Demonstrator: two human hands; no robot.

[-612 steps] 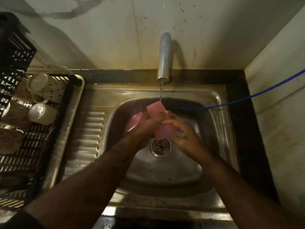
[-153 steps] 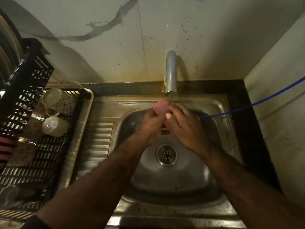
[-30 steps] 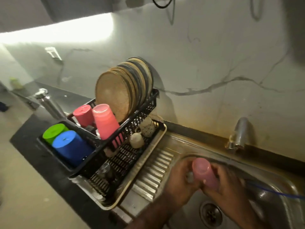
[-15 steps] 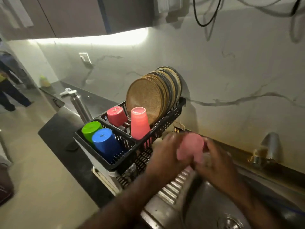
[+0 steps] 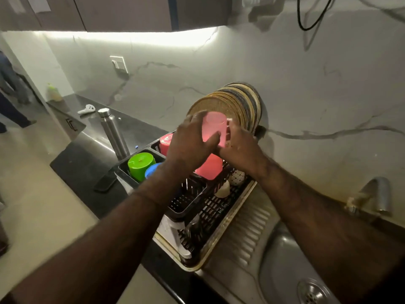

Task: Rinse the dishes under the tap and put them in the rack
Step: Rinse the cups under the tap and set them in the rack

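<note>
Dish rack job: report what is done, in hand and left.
Done: green cup, blue cup, two red-pink cups and plates already sit in the rack. In hand: left hand and right hand hold a pink cup above it. Left: setting it down; the visible sink part shows no dishes.

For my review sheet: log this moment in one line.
step: racking | held: pink cup, left hand and right hand | over: dish rack | released: no

Dim overall. Sole strong source: a white light strip under the dark wall cabinets [image 5: 131, 38], overexposed, glaring on the grey-veined marble backsplash [image 5: 306, 84]. Foreground forearms and the steel sink [image 5: 285, 266] are underexposed. Motion blur softens both forearms. Wide-angle distortion bends edges.
</note>
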